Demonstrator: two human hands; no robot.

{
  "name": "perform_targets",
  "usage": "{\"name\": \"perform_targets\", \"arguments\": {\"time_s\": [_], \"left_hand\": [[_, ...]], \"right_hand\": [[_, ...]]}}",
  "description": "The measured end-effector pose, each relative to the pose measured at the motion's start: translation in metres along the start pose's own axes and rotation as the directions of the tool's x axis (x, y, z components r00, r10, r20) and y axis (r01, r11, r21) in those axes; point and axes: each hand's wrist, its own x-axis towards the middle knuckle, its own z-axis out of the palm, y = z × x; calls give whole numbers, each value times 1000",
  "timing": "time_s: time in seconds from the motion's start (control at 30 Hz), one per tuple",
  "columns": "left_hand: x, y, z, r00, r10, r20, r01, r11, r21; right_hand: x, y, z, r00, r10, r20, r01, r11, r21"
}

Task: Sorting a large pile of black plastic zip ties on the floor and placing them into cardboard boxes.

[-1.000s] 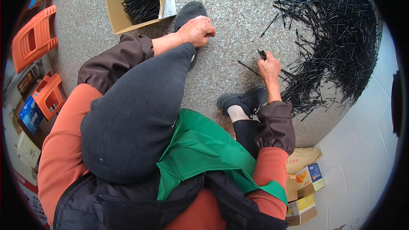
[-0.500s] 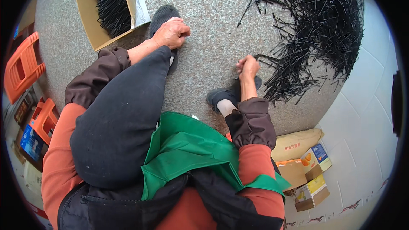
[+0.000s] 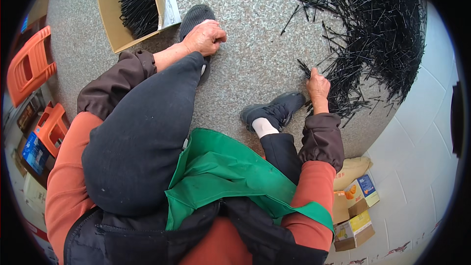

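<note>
Thin black sticks (image 3: 387,34) lie in a messy pile, upper right. They look light and stiff, easy to pinch mid-stick. The right hand (image 3: 319,87), right of center, reaches out, pinching a small bunch (image 3: 303,66). The left hand (image 3: 205,37), upper middle, curls by a shoe (image 3: 196,14); I can't tell if it's closed.

I'm getting bright, soft, even light across the speckled floor (image 3: 245,59), with faint shadows gathered beneath the cardboard box (image 3: 109,17) and around the black shoe (image 3: 277,109). On my right the pale wall (image 3: 417,142) reads brightest, its joints bowed by the fisheye. The middle of my view is crisp; in the heap of black sticks (image 3: 387,34) detail merges into dense darkness, and a grey haze softens its top, perhaps a lens smudge. Toward the left rim the orange stools (image 3: 41,61) warp, and black vignetting rounds off my corners.
</note>
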Motion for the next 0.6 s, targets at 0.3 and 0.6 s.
{"name": "perform_targets", "arguments": {"time_s": [0.3,0.6], "left_hand": [[1,-2,7,995,46,-93,-48,999,-19],[2,-4,9,989,84,-120,-89,995,-39]], "right_hand": [[38,-94,-56,996,-38,82,-4,888,461],[34,-79,-41,951,302,65,-234,570,788]]}}
